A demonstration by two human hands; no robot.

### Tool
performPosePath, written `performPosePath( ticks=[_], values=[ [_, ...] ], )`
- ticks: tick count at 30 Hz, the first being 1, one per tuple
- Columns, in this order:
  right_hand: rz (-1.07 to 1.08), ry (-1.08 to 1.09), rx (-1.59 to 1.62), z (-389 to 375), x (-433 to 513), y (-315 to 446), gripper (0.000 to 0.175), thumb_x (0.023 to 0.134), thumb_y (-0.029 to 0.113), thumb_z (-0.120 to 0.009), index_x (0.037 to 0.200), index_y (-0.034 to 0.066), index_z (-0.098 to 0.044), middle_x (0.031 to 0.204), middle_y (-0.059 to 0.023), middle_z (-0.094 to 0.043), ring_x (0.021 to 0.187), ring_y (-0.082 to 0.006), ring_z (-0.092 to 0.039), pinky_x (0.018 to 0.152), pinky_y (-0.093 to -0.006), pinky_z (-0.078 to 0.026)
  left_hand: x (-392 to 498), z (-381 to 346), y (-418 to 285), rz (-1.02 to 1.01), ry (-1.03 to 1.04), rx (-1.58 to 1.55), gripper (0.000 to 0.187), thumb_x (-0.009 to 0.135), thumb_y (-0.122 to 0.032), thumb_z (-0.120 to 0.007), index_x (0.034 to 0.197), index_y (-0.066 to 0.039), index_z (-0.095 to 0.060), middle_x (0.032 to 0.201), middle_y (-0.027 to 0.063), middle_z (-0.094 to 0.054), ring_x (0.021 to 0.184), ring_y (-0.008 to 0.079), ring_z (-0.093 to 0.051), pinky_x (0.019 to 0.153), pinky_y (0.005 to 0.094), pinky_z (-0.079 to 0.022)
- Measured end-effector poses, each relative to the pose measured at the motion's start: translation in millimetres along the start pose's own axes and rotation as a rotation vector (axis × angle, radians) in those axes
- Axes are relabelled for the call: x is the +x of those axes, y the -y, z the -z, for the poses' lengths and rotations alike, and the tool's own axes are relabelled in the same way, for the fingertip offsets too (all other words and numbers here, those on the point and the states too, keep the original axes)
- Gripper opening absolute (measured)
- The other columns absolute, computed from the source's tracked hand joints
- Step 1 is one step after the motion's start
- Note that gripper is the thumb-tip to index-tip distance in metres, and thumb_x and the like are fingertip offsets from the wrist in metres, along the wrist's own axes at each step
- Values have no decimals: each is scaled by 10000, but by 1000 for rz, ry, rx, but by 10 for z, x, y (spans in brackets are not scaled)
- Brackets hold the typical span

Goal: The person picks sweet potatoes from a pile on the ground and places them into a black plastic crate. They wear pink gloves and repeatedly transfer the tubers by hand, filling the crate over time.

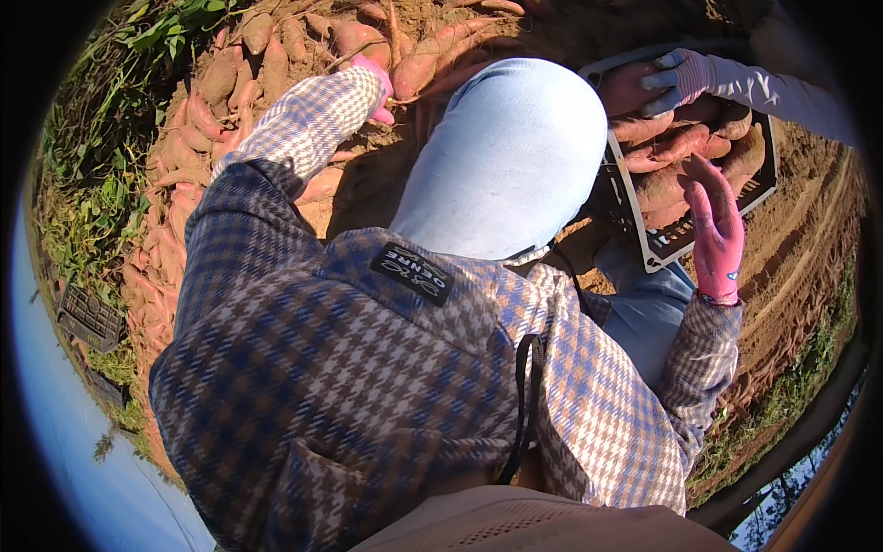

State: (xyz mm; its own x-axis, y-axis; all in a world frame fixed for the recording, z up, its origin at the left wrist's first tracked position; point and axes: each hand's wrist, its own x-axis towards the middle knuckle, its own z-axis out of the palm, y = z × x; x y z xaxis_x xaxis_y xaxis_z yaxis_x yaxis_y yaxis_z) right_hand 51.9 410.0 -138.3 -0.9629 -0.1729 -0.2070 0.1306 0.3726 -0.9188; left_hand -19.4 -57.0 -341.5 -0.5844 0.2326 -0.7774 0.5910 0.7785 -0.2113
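My left hand [376, 84], in a pink glove, is down among the sweet potatoes [422, 65] heaped on the soil. A thin root or stem lies by its fingers, and the sleeve hides much of the hand, so its grip does not show. On the other side, my right hand [719, 231], also pink-gloved, is raised with fingers apart and nothing in it. It is beside a black plastic crate with a pale rim [629, 200]. Several sweet potatoes [666, 190] fill much of the crate.
A co-worker's gloved hand [679, 79] rests on a large sweet potato [624, 90] at the crate's far end. My bent knee [517, 138] stands between heap and crate. Green vines [90, 165] and another dark crate [90, 317] lie left. Furrowed soil [793, 228] stretches right.
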Motion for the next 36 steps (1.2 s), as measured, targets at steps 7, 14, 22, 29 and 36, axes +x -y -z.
performPosePath(
  ticks=[7,14,22,29,36],
  values=[
    [50,-45,11,91,-82,-106,337,995,59,-548,1318,-30,-524,1260,-102,-600,1184,-159,-561,1034,-280,-428,631,91,-34,324,-297,-495,741,879,-615,-540,1337,-32,-541,1293,186,-605,1176,351,-594,965,421,-504],
    [294,-188,-16,436,-24,85,333,989,96,-578,1303,-9,-544,1232,-75,-621,1151,-143,-581,996,-265,-460,806,-151,175,454,-463,-994,706,767,-334,-710,1374,-57,-478,1303,249,-556,1185,370,-571,1019,413,-451],
    [288,-373,388,670,-50,238,338,968,51,-590,1297,-16,-550,1218,-70,-609,1139,-140,-566,1021,-279,-436,-287,189,826,289,-1084,-543,672,812,-210,-732,1425,-162,-462,1450,148,-429,1288,337,-480,1034,419,-440],
    [463,-143,-467,53,306,115,400,950,191,-649,1326,102,-545,1211,-97,-585,1110,-217,-610,962,-293,-494,-1204,1011,520,-176,-1171,-395,817,698,-26,-754,1447,-138,-448,1495,179,-389,1314,368,-458,1069,411,-417],
    [748,-182,-640,-344,486,108,690,815,389,-764,1344,61,-465,1196,-213,-579,1120,-389,-572,912,-444,-487,-968,1958,-78,-665,-1452,-339,796,651,10,-788,1390,-100,-512,1397,191,-504,1232,362,-541,1011,421,-472]
  ],
)
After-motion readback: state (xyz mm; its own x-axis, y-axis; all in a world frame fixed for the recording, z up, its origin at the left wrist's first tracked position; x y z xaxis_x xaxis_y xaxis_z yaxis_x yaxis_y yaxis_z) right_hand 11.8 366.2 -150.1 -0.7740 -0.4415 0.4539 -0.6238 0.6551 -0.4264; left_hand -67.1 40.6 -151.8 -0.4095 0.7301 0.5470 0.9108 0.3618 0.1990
